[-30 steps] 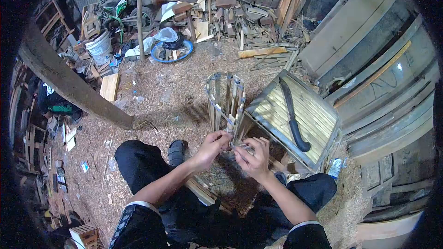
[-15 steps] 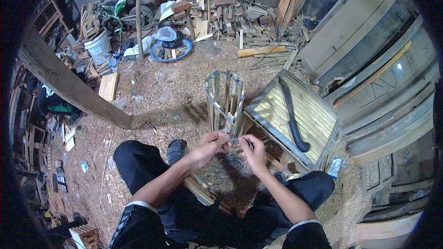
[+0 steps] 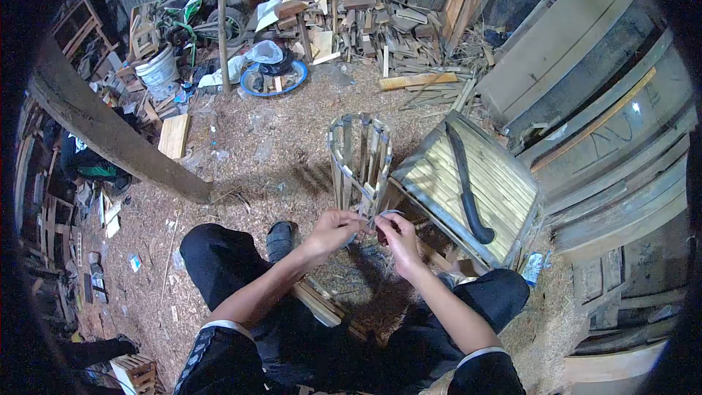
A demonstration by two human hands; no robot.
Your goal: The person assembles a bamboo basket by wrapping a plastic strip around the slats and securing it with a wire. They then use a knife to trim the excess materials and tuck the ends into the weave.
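My left hand (image 3: 335, 232) and my right hand (image 3: 398, 241) meet in front of my knees, fingers pinched together around something thin, like a wire or strip, too small to make out fully. Just beyond them stands a round frame of upright wooden slats (image 3: 358, 153), open at the top. To its right is a slatted wooden stand (image 3: 431, 168) with a light, ribbed top. A machete (image 3: 465, 183) with a black handle lies on that top.
A leaning post (image 3: 117, 128) crosses the left side. A blue-rimmed basin (image 3: 252, 88), a white bucket (image 3: 157, 72) and a heap of wood scraps (image 3: 365, 25) are farther back. Boards (image 3: 559, 44) lean at the right.
My hands have come closer together, with the right hand moved slightly left and its fingers now beside the left fingertips. The view has shifted slightly.
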